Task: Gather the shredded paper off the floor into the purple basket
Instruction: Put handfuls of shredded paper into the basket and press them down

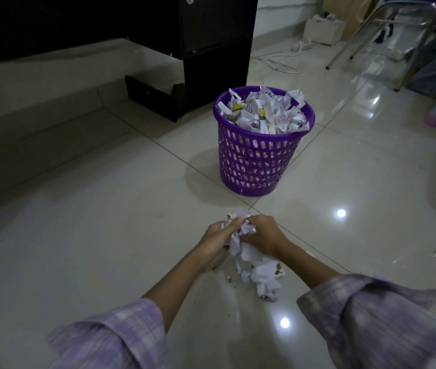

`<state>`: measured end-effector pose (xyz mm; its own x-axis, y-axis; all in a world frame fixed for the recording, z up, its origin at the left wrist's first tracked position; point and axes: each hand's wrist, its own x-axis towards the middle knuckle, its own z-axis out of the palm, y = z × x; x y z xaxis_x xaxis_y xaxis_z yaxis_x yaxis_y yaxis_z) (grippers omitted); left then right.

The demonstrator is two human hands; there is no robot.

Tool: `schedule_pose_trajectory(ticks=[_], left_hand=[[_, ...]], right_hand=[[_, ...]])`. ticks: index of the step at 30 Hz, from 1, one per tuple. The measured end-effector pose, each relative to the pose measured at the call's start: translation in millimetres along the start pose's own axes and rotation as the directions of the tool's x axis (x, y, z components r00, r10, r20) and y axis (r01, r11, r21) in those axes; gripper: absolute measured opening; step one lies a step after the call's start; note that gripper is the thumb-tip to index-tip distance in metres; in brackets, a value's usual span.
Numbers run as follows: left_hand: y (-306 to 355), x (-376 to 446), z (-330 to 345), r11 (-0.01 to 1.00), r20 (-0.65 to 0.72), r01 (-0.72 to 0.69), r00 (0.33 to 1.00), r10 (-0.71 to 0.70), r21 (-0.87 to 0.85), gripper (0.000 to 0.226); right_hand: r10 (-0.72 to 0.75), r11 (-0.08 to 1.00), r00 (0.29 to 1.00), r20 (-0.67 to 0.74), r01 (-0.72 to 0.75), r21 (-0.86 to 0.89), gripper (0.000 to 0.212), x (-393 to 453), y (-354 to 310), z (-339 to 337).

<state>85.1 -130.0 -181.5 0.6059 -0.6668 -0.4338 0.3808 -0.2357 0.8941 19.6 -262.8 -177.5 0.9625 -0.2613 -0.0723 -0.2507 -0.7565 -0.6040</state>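
Glossy floor tiles (105,235): both hands' fingers (258,225) clutch shredded paper (240,235) near the purple basket (259,161).

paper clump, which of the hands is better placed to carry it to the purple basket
Probably the right hand. Both hands grip the paper clump, the left hand too, but the purple basket stands ahead and slightly to the right, so the right arm has the straighter path. More shreds lie under the right wrist.

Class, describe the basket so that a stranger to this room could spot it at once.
Find the dark cabinet at the back. On the floor tiles just in front of it stands the basket. It is the only purple, slotted thing there, heaped with paper shreds.
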Motion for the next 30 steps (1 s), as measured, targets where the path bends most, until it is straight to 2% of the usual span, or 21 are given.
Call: schedule_pose_trajectory(ticks=[3, 7, 9, 11, 15, 17, 19, 23, 27, 30], left_hand=[[4.6, 5.4, 9.7, 0.998, -0.141, 0.026, 0.99, -0.033, -0.049, 0.027], [9.8, 11.8, 14.8, 0.993, -0.245, 0.026, 0.968, -0.055, -0.117, 0.014], [12.5, 16.2, 15.3, 0.992, -0.275, 0.039, 0.959, -0.072, -0.122, 0.022], [19.4, 17.4, 15.5, 0.986, -0.266, 0.06, 0.959, -0.101, -0.158, 0.031], [43.4, 16.4, 16.9, 0.949, -0.087, 0.111, 0.986, -0.143, -0.296, 0.033], [57.7, 15.3, 16.2, 0.955, -0.03, 0.125, 0.99, -0.138, -0.268, 0.029], [74.3, 14.6, 15.0, 0.982, -0.015, 0.099, 0.995, -0.103, -0.159, 0.037], [122.8, 11.3, 17.7, 0.999, 0.034, -0.022, 0.999, 0.024, -0.036, 0.042], [173.7, 12.7, 17.8, 0.972, 0.074, -0.218, 0.975, 0.212, 0.086, 0.047], [208.2, 20.8, 18.9, 0.944, 0.02, -0.323, 0.946, 0.323, 0.066, 0.048]], right_hand=[[0.1, 0.991, 0.995, -0.007, -0.099, 0.09, 0.025, 1.2, -4.7, -1.4], [0.12, 0.955, 0.981, 0.149, -0.155, 0.251, 0.042, 2.8, -5.9, -6.9], [0.106, 0.894, 0.969, 0.225, -0.192, 0.404, 0.057, 4.7, -7.0, -7.9], [0.088, 0.862, 0.97, 0.228, -0.189, 0.47, 0.067, 6.7, -8.2, -8.7], [0.06, 0.905, 0.995, 0.079, -0.087, 0.417, 0.066, 9.6, -14.9, -17.5], [0.044, 0.927, 0.999, -0.019, -0.033, 0.373, 0.053, 12.7, -18.3, -26.4], [0.032, 0.931, 0.996, -0.078, -0.002, 0.365, 0.043, 18.6, -24.1, -41.9], [0.013, 0.938, 0.991, -0.13, 0.033, 0.346, 0.031, 35.8, -40.4, -87.2], [-0.018, 0.96, 0.98, -0.196, 0.072, 0.271, 0.042, 55.6, -60.8, -137.6], [-0.069, 0.969, 0.96, -0.27, 0.129, 0.21, 0.043, 75.7, -75.4, -172.7]])
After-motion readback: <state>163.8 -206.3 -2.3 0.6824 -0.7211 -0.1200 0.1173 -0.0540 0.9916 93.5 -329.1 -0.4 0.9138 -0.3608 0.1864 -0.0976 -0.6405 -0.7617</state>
